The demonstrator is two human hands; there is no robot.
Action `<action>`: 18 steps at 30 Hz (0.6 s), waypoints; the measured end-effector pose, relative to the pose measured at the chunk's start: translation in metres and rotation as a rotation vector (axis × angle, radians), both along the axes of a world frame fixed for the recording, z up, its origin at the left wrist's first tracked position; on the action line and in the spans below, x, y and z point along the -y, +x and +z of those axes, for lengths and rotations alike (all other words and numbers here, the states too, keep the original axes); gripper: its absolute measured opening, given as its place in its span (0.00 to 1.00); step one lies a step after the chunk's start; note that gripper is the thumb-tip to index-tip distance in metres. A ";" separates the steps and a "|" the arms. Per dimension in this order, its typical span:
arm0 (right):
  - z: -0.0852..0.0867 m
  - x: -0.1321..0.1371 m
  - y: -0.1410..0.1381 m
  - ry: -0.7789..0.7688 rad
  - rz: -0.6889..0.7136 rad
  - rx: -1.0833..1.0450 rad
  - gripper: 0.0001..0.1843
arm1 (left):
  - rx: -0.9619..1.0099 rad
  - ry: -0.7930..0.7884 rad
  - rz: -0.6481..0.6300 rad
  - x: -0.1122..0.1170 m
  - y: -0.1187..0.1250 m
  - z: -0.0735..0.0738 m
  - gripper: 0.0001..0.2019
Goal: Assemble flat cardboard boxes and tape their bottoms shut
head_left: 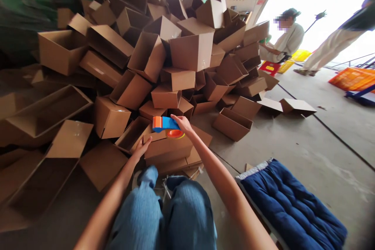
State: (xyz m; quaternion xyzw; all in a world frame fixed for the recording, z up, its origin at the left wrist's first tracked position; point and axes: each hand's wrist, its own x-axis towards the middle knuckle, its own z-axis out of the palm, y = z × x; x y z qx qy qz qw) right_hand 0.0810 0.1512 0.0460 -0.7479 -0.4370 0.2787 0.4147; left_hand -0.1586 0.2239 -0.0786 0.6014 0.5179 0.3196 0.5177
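My right hand is closed around a blue and orange tape dispenser, held level just over a cardboard box in front of my knees. An orange and yellow ring shows on the dispenser's underside. At the left end of that box, my left hand grips its corner, with the thumb on the near side; the tips of the other fingers are partly hidden. The box lies lengthwise across my front, and the dispenser covers part of its top.
A high heap of open cardboard boxes rises ahead and spreads left. To my right lies a dark blue padded cushion. Farther right are a seated person, a standing person and an orange crate on the concrete floor.
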 end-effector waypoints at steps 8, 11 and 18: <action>-0.028 0.001 -0.006 -0.086 0.074 0.181 0.31 | -0.053 0.022 0.123 0.006 0.004 -0.015 0.19; -0.035 -0.001 -0.008 -0.095 0.088 0.233 0.29 | -0.070 0.055 0.170 0.010 0.007 -0.015 0.22; -0.043 0.002 -0.005 -0.107 0.116 0.292 0.35 | 0.067 0.120 0.292 0.014 -0.003 0.002 0.16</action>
